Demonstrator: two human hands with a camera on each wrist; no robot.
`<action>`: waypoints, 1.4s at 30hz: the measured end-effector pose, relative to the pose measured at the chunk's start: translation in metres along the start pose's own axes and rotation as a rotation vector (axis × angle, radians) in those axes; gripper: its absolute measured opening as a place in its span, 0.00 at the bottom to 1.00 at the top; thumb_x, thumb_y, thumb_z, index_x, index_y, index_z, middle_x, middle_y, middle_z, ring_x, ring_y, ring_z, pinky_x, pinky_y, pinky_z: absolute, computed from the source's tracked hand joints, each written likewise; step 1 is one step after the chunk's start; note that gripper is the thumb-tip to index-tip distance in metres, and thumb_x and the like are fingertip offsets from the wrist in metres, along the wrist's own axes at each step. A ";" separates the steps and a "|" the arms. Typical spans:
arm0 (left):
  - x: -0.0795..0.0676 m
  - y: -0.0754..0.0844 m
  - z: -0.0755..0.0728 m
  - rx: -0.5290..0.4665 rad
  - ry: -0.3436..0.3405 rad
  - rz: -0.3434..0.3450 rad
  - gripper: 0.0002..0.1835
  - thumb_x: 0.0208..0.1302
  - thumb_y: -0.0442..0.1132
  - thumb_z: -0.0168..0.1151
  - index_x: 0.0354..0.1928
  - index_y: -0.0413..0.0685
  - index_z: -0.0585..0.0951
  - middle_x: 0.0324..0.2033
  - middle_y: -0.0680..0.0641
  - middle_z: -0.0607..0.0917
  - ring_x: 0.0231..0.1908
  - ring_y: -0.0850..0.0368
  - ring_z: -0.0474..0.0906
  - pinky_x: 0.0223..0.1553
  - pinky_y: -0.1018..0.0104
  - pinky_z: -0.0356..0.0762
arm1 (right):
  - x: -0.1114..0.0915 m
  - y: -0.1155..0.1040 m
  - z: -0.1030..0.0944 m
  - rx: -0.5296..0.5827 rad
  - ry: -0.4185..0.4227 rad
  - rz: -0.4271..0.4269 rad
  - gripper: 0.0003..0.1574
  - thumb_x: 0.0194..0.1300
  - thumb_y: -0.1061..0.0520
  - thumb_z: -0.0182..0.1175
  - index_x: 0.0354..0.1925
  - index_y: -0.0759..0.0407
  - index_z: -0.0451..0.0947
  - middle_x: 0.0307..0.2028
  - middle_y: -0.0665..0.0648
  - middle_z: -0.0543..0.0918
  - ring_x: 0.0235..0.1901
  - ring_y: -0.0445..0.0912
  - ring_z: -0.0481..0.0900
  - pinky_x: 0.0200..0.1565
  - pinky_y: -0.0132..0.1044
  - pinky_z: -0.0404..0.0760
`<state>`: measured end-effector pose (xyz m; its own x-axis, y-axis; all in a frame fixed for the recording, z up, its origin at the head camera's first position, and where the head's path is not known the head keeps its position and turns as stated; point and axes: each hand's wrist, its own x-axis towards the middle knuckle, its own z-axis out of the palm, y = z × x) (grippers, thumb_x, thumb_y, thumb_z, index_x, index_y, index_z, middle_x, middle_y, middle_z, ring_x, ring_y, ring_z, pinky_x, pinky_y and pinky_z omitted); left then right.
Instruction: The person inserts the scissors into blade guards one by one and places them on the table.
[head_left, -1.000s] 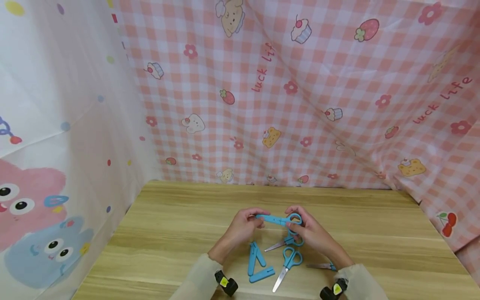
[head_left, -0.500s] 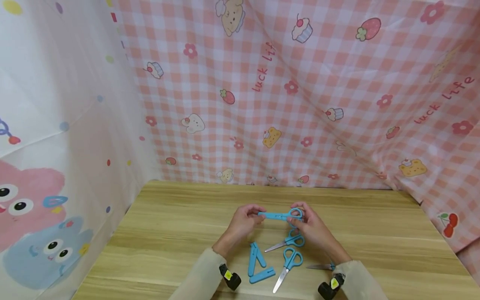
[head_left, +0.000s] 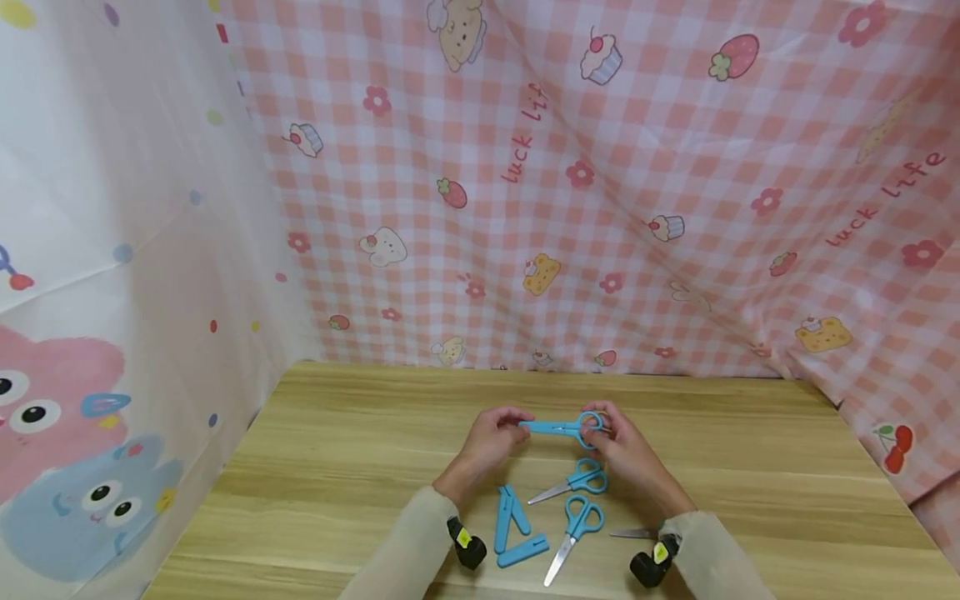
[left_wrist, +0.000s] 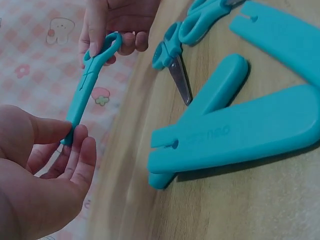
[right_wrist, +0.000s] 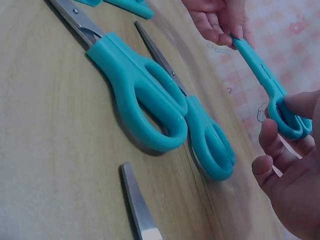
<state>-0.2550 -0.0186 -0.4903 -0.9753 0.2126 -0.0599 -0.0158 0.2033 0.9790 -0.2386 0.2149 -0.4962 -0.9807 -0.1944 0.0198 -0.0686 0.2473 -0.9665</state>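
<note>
Both hands hold one pair of blue-handled scissors [right_wrist: 275, 109] level above the table, its blades hidden in a blue sheath [left_wrist: 80, 102]. My left hand [head_left: 483, 443] pinches the tip of that sheath between thumb and fingers. At the other end my right hand [head_left: 632, 454] grips the finger loops, thumb on one of them. Just below lie two bare scissors, one nearer the hands [head_left: 587, 477] and one closer to the front [head_left: 581, 518], blades pointing left and toward the front. A third bare blade [head_left: 632, 533] shows beside my right wrist, its handle hidden.
Several loose blue sheaths lie left of the scissors; one [head_left: 504, 521] overlaps another, and a third [head_left: 523, 551] lies in front. The wooden table [head_left: 360, 433] ends at a pink checked curtain [head_left: 450, 317] at the back and a white printed curtain [head_left: 247, 392] on the left.
Both hands have moved slightly up and away with the sheathed scissors, which now lie more level. The things on the table have stayed put.
</note>
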 end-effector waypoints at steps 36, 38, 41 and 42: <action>0.026 -0.030 -0.002 -0.022 0.077 -0.022 0.11 0.60 0.27 0.67 0.45 0.31 0.80 0.31 0.44 0.86 0.29 0.62 0.77 0.34 0.72 0.77 | 0.015 0.030 -0.003 -0.063 0.075 0.028 0.18 0.71 0.66 0.57 0.57 0.68 0.69 0.37 0.61 0.84 0.33 0.40 0.76 0.37 0.30 0.72; 0.026 -0.031 -0.002 -0.051 0.075 -0.031 0.12 0.60 0.27 0.67 0.45 0.31 0.79 0.31 0.44 0.85 0.28 0.61 0.77 0.33 0.70 0.78 | 0.015 0.030 -0.003 -0.067 0.085 0.023 0.19 0.70 0.66 0.58 0.57 0.68 0.69 0.36 0.60 0.83 0.31 0.39 0.74 0.36 0.29 0.72; 0.026 -0.032 -0.001 -0.083 0.073 -0.046 0.12 0.61 0.27 0.66 0.45 0.31 0.78 0.30 0.45 0.85 0.26 0.60 0.78 0.31 0.69 0.79 | 0.014 0.030 -0.003 -0.075 0.100 0.020 0.20 0.69 0.66 0.59 0.57 0.69 0.69 0.33 0.59 0.81 0.29 0.39 0.71 0.34 0.29 0.70; 0.026 -0.032 -0.001 -0.087 0.075 -0.049 0.12 0.61 0.27 0.67 0.45 0.31 0.78 0.29 0.46 0.85 0.26 0.60 0.78 0.31 0.69 0.79 | 0.014 0.030 -0.002 -0.072 0.106 0.020 0.20 0.69 0.66 0.59 0.57 0.69 0.69 0.33 0.59 0.81 0.29 0.39 0.70 0.33 0.29 0.70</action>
<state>-0.2803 -0.0207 -0.5229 -0.9866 0.1315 -0.0969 -0.0801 0.1276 0.9886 -0.2551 0.2217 -0.5242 -0.9956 -0.0886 0.0315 -0.0583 0.3181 -0.9463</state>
